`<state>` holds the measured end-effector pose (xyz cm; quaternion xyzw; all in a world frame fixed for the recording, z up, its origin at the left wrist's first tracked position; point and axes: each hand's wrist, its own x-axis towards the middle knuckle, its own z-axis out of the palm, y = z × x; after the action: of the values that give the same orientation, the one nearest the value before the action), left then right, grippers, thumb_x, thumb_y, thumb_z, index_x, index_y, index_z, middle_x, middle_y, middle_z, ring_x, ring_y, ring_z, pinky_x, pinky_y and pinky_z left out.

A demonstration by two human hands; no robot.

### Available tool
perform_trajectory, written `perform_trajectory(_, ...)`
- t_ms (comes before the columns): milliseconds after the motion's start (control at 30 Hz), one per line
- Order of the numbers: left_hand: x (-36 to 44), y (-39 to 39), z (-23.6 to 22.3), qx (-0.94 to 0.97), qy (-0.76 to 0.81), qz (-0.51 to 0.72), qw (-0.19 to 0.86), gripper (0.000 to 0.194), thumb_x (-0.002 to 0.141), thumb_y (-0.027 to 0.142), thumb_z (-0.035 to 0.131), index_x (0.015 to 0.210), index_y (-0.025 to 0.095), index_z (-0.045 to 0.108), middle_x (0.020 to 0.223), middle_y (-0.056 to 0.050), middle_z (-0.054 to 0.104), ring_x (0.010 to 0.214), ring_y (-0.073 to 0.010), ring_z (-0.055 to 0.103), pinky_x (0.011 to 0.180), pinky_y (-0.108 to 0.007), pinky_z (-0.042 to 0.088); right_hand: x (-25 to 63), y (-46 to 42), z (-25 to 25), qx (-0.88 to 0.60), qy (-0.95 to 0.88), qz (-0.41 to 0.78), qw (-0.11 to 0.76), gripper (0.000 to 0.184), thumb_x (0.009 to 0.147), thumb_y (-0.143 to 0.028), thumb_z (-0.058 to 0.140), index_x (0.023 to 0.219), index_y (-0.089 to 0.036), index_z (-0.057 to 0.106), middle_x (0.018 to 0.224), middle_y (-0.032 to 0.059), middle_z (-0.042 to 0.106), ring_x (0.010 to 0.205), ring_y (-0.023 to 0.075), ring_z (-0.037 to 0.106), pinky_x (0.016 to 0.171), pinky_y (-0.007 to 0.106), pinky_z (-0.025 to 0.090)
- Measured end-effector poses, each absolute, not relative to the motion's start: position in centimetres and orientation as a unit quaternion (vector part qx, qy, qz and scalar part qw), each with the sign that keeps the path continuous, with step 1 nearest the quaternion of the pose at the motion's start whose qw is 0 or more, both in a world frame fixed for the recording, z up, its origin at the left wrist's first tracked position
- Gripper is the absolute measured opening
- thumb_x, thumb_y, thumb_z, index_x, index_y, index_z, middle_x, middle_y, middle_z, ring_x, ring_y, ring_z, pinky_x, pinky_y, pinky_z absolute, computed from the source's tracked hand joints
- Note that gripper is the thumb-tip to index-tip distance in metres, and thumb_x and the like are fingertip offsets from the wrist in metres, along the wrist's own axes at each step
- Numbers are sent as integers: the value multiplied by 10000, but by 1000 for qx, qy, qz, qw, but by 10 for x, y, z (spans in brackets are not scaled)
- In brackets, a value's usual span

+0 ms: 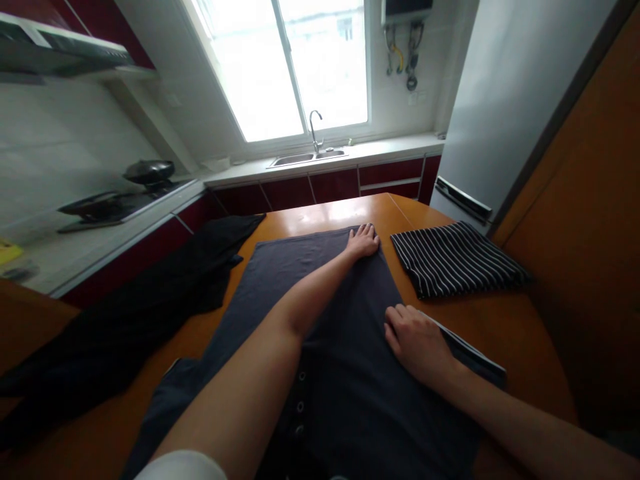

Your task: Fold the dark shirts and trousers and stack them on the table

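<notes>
A dark grey-blue short-sleeved shirt (pixel 350 353) lies spread on the wooden table, its straight hem at the far side. My left hand (pixel 364 241) rests flat on the far right corner of the hem, fingers spread. At the shirt's right side, by a sleeve (pixel 475 350) with a white-striped edge, my right hand (pixel 419 340) has its fingers curled down on the fabric; the fingertips are partly hidden. Below my left forearm shows a dark strip (pixel 300 393) with several round, light-rimmed buttons or eyelets. My left arm covers part of the shirt.
Folded black cloth with white stripes (pixel 457 260) lies at the table's right. Dark clothing (pixel 150 300) stretches along its left. Beyond the table (pixel 340 210) are a sink (pixel 295 159) under a window, a stove (pixel 130 203) with a wok (pixel 149 171), and a fridge (pixel 500 107).
</notes>
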<state>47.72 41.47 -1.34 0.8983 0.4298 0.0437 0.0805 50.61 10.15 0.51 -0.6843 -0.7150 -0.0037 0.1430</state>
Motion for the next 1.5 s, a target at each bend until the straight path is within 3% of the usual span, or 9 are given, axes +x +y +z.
perform_trajectory(100, 475, 410, -6, 895, 436, 56, 73, 686, 1007, 527, 224, 1592, 174, 288, 1691, -81, 187, 1560, -297, 141, 1239, -580, 122, 506, 102, 4, -684, -715, -7, 147, 90, 970, -193, 521, 901, -213, 576, 892, 48, 626, 848, 216, 589, 754, 331, 402)
perform_trajectory(267, 462, 376, 1, 914, 387, 123, 17, 610, 1046, 407, 172, 1545, 120, 375, 1662, -113, 281, 1548, -250, 200, 1256, -463, 163, 508, 101, 1, -679, -717, -12, 153, 91, 967, -195, 526, 885, -219, 558, 877, 44, 624, 849, 217, 591, 745, 330, 394)
perform_trajectory(367, 430, 352, -3, 921, 377, 86, 45, 658, 1045, 522, 183, 1562, 151, 349, 1670, -108, 256, 1550, -290, 188, 1234, -516, 210, 509, 100, 1, -678, -719, -17, 152, 97, 967, -190, 520, 880, -220, 552, 877, 45, 620, 844, 219, 592, 742, 335, 393)
perform_trajectory(467, 371, 346, -9, 930, 360, 57, 40, 730, 1018, 637, 196, 1607, 210, 258, 1695, -71, 167, 1568, -286, 97, 1247, -545, 125, 509, 100, 0, -678, -719, -21, 155, 111, 969, -191, 506, 870, -222, 545, 869, 42, 615, 829, 221, 589, 736, 341, 391)
perform_trajectory(600, 278, 384, -10, 870, 492, 10, 39, 743, 1002, 669, 167, 1613, 256, 255, 1695, -78, 159, 1561, -337, 113, 1216, -616, 146, 511, 101, -3, -673, -721, -17, 164, 119, 966, -202, 506, 853, -227, 534, 849, 35, 606, 802, 218, 582, 721, 341, 389)
perform_trajectory(900, 183, 488, -5, 745, 667, 30, 19, 817, 982, 661, 156, 1607, 150, 282, 1682, -156, 186, 1555, -321, 156, 1245, -485, 144, 513, 100, -10, -676, -709, -12, 199, 127, 951, -237, 508, 831, -230, 546, 821, 26, 620, 777, 205, 588, 699, 319, 387)
perform_trajectory(1133, 212, 460, 12, 774, 632, 46, 2, 771, 1010, 593, 177, 1594, 102, 290, 1680, -179, 168, 1560, -340, 114, 1236, -552, 131, 527, 105, -3, -695, -639, 61, 323, 257, 1002, -351, 438, 833, -230, 592, 826, 28, 656, 760, 196, 614, 705, 308, 409)
perform_trajectory(1267, 276, 393, 17, 889, 454, 45, 33, 731, 1023, 576, 215, 1602, 131, 259, 1682, -153, 185, 1561, -323, 118, 1232, -558, 145, 553, 111, 7, -705, -562, 9, 432, 257, 991, -366, 433, 902, -218, 622, 876, 56, 686, 807, 216, 632, 727, 308, 430)
perform_trajectory(1500, 394, 315, 7, 969, 229, 22, 94, 674, 1041, 533, 206, 1610, 173, 213, 1690, -113, 167, 1566, -264, 119, 1235, -563, 146, 543, 111, 5, -688, -628, -23, 364, 244, 972, -301, 426, 865, -204, 622, 876, 75, 690, 849, 222, 629, 783, 314, 424)
